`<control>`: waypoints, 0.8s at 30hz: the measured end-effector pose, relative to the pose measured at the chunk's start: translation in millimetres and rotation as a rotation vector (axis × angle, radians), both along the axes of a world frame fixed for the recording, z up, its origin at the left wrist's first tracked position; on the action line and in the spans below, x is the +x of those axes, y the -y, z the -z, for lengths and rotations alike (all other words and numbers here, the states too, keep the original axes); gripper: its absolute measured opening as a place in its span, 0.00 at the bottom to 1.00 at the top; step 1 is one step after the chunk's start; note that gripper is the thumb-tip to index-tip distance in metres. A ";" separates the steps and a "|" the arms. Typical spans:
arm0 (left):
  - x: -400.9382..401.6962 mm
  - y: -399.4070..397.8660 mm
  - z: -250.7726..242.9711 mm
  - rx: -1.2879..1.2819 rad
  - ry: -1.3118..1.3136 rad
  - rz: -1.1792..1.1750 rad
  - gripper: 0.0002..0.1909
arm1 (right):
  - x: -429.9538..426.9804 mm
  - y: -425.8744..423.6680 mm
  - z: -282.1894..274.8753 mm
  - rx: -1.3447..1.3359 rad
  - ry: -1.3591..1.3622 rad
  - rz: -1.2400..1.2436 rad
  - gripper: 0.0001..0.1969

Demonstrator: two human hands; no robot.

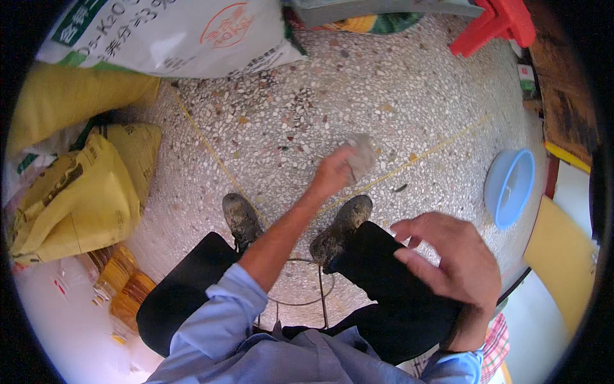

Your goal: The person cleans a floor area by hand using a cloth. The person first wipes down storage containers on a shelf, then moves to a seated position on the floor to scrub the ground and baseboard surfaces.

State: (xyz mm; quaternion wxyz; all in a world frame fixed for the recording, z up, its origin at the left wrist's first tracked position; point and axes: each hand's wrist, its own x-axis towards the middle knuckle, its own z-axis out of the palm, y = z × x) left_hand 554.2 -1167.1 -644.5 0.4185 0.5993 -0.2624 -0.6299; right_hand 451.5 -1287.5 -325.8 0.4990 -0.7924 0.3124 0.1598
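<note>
My left hand (333,170) reaches down in front of my shoes, its fingers closed on a greyish crumpled cloth or piece of paper (360,156); motion blur hides which. Below it lies the speckled terrazzo floor (297,120), crossed by thin yellow inlaid lines. My right hand (448,257) hangs above my right knee, fingers and thumb apart, holding nothing. A small dark object (400,188) lies on the floor between the two hands.
A white printed sack (168,43) lies ahead, with yellow sacks (81,201) at left. A light blue plastic basin (509,188) stands at right. A red plastic object (496,26) is at upper right. My worn shoes (343,230) flank the yellow lines.
</note>
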 end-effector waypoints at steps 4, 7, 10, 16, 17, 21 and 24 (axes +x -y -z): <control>92.9 -10.1 28.0 -0.099 0.195 -0.388 0.19 | -21.3 15.5 -0.4 -0.135 0.028 0.112 0.13; 167.2 -15.4 19.0 -0.103 0.490 -0.379 0.19 | -28.6 19.0 -1.4 -0.091 0.020 0.126 0.13; 180.4 -18.5 33.4 -0.159 1.235 -0.398 0.18 | -29.1 18.0 -1.0 -0.058 0.034 0.104 0.13; 35.9 53.3 34.7 -0.133 0.544 -0.038 0.15 | -28.2 16.4 -3.7 -0.058 0.037 0.116 0.13; 4.5 63.3 28.3 -0.070 0.272 0.056 0.16 | -27.3 16.4 -3.1 -0.061 0.038 0.113 0.13; -57.5 45.3 29.3 -0.354 0.472 0.657 0.16 | -22.9 17.7 -8.5 -0.065 0.074 0.111 0.13; -39.7 43.9 -10.8 0.151 -0.322 0.104 0.17 | -37.9 22.1 -10.3 -0.083 0.082 0.160 0.13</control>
